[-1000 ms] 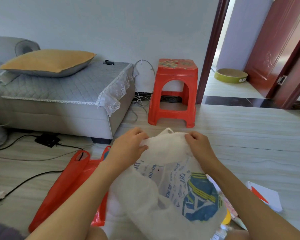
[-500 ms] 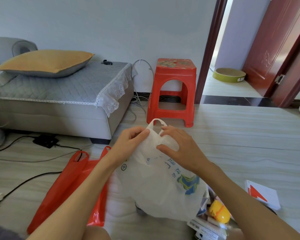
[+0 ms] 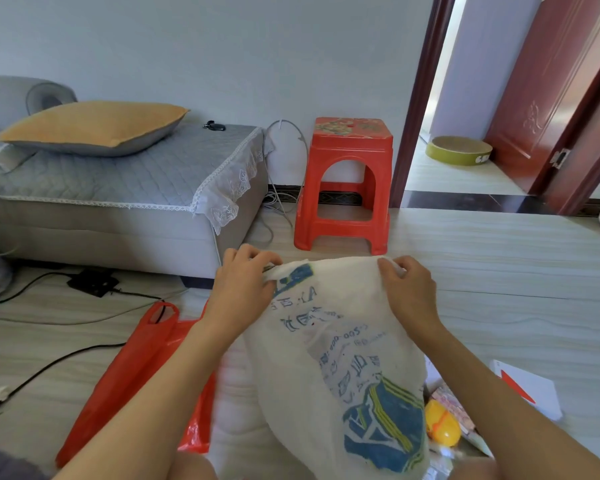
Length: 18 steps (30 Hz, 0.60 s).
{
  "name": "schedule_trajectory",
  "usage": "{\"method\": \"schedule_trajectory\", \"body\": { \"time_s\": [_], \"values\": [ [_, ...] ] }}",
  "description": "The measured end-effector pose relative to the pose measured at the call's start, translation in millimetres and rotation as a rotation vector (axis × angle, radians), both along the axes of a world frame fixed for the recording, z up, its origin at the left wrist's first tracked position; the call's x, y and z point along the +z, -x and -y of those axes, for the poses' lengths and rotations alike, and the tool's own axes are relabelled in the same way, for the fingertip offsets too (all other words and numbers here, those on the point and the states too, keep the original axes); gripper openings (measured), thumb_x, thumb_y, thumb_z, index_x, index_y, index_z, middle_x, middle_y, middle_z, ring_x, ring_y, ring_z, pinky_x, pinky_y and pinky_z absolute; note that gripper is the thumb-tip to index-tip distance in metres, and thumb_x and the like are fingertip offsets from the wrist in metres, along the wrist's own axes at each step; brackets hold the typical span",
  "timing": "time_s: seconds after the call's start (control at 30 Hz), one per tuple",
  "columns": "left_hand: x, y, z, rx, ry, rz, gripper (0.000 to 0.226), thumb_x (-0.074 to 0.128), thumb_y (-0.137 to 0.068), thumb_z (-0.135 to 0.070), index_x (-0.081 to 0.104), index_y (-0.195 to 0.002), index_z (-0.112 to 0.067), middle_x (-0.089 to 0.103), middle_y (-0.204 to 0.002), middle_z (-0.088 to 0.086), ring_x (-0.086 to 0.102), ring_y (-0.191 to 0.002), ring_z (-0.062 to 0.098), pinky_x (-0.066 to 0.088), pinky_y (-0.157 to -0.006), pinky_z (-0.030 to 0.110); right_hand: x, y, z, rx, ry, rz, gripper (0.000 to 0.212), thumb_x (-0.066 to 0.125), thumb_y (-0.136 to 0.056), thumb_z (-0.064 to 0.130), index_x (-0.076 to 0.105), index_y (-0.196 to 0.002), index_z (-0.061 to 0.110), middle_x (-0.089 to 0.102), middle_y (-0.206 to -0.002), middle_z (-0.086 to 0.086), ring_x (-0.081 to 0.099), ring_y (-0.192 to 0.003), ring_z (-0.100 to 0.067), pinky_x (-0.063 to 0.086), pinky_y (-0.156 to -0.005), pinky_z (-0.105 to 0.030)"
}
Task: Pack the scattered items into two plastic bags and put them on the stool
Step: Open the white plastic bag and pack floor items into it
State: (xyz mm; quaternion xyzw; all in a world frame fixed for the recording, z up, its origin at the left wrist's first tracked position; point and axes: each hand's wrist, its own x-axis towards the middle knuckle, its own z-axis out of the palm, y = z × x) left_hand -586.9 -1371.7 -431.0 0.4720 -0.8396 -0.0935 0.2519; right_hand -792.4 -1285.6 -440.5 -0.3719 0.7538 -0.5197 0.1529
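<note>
A white plastic bag [image 3: 343,358] with blue print hangs stretched between both hands. The left hand [image 3: 243,289] pinches its top edge at one corner, fingers curled on the film; the right hand [image 3: 407,289] pinches the opposite corner likewise. Beside the bag, on the floor [image 3: 499,271]: a red plastic bag [image 3: 132,372] lying flat at left; a yellow toy [image 3: 442,424] and a white box [image 3: 527,389] at right. Beyond, a red stool [image 3: 349,181] stands against the wall, next to a grey sofa [image 3: 111,199].

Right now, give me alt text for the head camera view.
Both hands, left hand and right hand, grip the top edge of a white printed plastic bag above the floor. A red plastic bag lies flat at left; a red stool stands by the wall ahead.
</note>
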Motion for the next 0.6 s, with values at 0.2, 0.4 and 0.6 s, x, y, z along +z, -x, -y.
{"method": "schedule_trajectory", "body": {
  "time_s": [0.2,0.4,0.6],
  "values": [
    [10.1,1.7,-9.6,-0.056,-0.7,-0.601,0.016,0.058,-0.087,-0.007,0.07,-0.083,-0.016,0.07,-0.08,0.007,0.063,-0.074,0.021,0.053,-0.073,0.034,-4.9,5.5,-4.2,0.025,-0.195,-0.12,0.022,0.046,-0.093,0.03,0.051,-0.111,0.018,0.053,-0.103,0.001,0.051,-0.095,-0.02,0.036,-0.08,-0.028],
    [16.2,6.9,-11.4,-0.05,-1.126,-0.915,0.022,0.05,-0.091,-0.012,0.067,-0.097,0.0,0.073,-0.088,0.014,0.069,-0.078,0.022,0.056,-0.073,0.032,-6.9,-7.2,-4.1,0.427,0.074,-0.658,0.053,0.05,-0.081,0.052,0.054,-0.127,0.027,0.051,-0.13,-0.001,0.043,-0.124,-0.019,0.032,-0.106,-0.039],
    [20.9,6.5,-17.4,-0.086,-1.083,-0.816,0.02,0.052,-0.091,-0.019,0.069,-0.091,-0.008,0.072,-0.079,0.006,0.067,-0.069,0.015,0.051,-0.064,0.022,0.2,-32.7,6.7,0.492,0.188,-0.473,0.024,0.058,-0.088,0.024,0.073,-0.088,0.005,0.072,-0.082,-0.007,0.055,-0.081,-0.007,0.039,-0.076,-0.017]
  ]
}}
